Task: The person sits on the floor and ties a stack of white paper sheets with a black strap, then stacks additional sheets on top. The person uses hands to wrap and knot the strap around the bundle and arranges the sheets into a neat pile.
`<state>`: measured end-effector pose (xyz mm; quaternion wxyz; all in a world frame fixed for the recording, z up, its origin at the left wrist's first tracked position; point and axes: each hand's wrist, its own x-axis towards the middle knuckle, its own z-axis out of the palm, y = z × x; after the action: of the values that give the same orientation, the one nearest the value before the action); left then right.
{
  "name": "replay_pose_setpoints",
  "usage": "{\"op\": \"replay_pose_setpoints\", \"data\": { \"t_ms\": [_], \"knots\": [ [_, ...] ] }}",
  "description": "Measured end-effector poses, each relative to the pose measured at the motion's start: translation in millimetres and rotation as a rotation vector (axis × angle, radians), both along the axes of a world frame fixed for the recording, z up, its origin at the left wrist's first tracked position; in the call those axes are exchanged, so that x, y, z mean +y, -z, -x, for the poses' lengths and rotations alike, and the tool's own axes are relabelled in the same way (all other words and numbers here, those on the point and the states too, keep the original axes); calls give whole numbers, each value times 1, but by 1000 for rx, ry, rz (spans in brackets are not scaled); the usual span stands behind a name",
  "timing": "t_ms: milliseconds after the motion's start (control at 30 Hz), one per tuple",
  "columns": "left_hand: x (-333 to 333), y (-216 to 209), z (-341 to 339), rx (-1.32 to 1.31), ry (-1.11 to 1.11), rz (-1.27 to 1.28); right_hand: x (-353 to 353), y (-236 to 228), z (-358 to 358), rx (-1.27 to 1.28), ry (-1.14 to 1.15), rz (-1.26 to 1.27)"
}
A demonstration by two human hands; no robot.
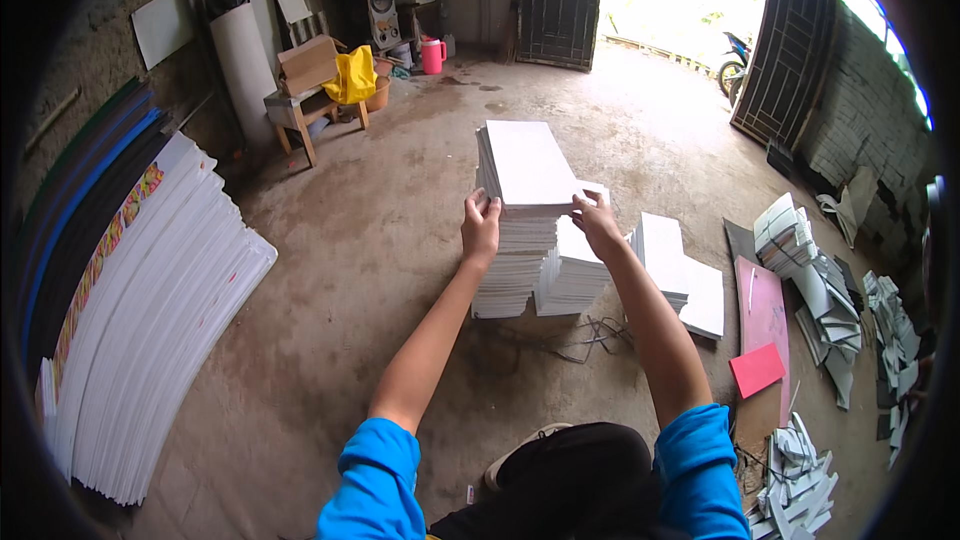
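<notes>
I note the left hand (482, 222) and right hand (597, 220) at opposite near corners of the tall white stack (528, 162), finger closure indeterminable; it stands on the floor (340, 270), apparently being squared; next calls for even inward pressure

White stacks (518, 240) stand on the concrete floor (330, 270) — pale scraps (796, 485) too.

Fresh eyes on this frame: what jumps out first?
First, the tall stack of white sheets mid-picture, with the left hand and right hand at its near corners. Next, the glaring open doorway at upper right and the big curved-looking row of white boards along the left side. For colour, the bright pink sheet at lower right stands out.
</notes>
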<state>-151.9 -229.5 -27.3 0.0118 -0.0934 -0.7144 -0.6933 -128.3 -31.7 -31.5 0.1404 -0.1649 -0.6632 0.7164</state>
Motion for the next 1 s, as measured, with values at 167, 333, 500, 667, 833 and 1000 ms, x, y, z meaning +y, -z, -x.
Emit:
{"op": "replay_pose_setpoints", "data": {
  "t_ms": [167,333,500,667,833,1000],
  "knots": [
    [-1,5,4,25,-40,-89,-13,-13,-4,19,84,185],
    [3,-11,-8,-107,80,-212,8,-27,-29,22,-21,384],
    [34,5,-23,-147,110,-356,29,-30,-98,114,-81,303],
    [102,20,-63,-65,394,-484,87,-6,-203,92,-109,144],
    [188,55,-131,-81,777,-303,155,59,-296,-160,27,-332],
    [238,124,-196,101,1087,-170,169,109,-350,-73,326,-208]
  ]
}}
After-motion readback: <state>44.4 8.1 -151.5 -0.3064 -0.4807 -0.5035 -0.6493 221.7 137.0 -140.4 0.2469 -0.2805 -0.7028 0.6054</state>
